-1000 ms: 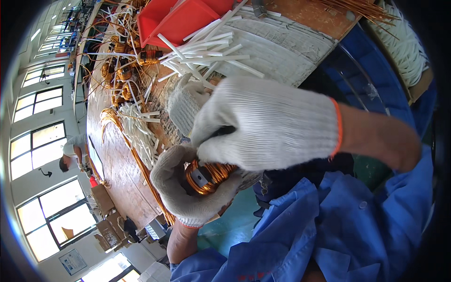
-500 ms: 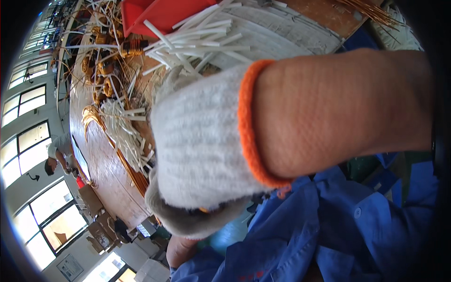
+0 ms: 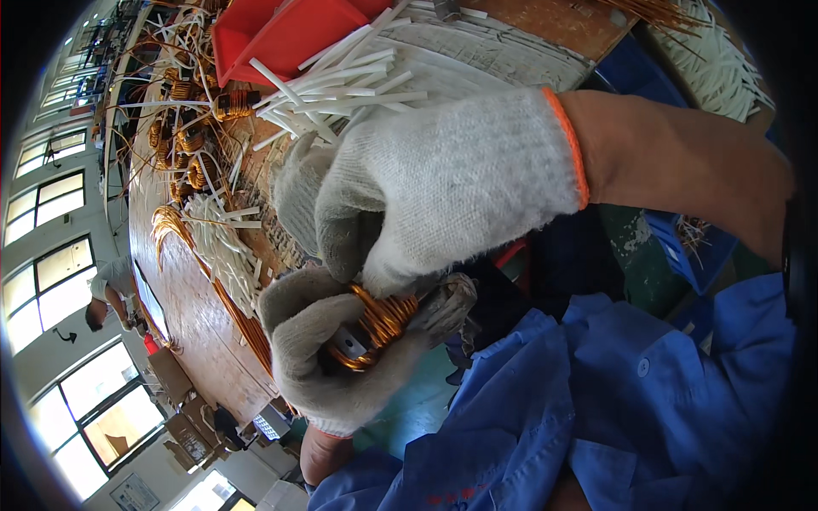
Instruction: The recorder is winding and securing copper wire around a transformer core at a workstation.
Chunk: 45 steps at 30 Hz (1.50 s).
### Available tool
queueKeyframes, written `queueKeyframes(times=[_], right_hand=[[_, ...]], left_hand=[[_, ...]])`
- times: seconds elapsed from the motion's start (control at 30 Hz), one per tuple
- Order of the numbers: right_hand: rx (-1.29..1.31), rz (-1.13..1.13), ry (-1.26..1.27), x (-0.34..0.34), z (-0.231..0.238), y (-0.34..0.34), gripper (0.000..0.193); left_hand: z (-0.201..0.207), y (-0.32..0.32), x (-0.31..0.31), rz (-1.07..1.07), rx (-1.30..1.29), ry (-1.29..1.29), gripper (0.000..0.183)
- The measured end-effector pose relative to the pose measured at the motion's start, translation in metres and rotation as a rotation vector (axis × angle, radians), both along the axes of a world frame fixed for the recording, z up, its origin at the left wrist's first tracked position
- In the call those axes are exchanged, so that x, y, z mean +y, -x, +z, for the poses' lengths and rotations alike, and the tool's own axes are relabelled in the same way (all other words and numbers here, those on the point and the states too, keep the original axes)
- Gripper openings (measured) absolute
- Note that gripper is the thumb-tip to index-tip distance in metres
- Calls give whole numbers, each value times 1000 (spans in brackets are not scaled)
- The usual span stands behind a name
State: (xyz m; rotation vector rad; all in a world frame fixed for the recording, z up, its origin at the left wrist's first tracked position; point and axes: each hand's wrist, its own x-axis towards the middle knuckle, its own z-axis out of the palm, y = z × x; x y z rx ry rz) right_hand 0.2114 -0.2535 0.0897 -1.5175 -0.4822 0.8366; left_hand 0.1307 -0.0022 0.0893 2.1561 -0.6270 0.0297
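Note:
In grey-white knitted gloves, both my hands are together low in front of me. My left hand (image 3: 324, 358) is curled around a copper wire coil (image 3: 385, 320), its thick windings wrapped on a core with a pale block inside. Above it, my right hand (image 3: 460, 187) bends its thumb and forefinger down to the coil's upper edge, and the fingertips meet there. Whether they pinch a wire end or the winding itself is hidden. The right glove has an orange cuff. White tubes (image 3: 341, 92) lie on the table beyond the hands.
A red bin (image 3: 281, 38) stands at the far side near several copper coils (image 3: 192, 136) with loose leads. A bundle of copper wires (image 3: 230, 298) runs along the wooden table (image 3: 187, 315). Blue bins (image 3: 694, 247) are at the right. A person (image 3: 111, 294) works far left.
My right hand and forearm have moved away from the camera and to the right, uncovering the coil and my left hand. The right fingers now show at the coil.

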Motion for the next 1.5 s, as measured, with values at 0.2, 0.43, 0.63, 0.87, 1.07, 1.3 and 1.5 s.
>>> queueKeyframes(times=[0.2,0.43,0.63,0.87,1.07,1.3,1.5], right_hand=[[-45,-89,81,-9,-1,19,34],[-440,-334,-32,5,-34,46,30],[-714,-872,-29,16,-47,119,13],[-261,-690,-228,46,-91,219,29],[-6,-664,-472,107,-98,225,64],[671,-475,-877,112,-86,212,25],[463,-660,-699,87,-63,227,40]], left_hand=[[22,-23,3,-178,138,-174,58],[63,-21,-21,-391,-180,-676,52],[44,-28,-12,-401,-231,-528,44],[30,-16,-17,-126,-8,-240,49],[31,-8,-12,-37,107,-444,65],[32,-4,-14,2,176,-408,60],[36,-3,-19,52,219,-436,57]])
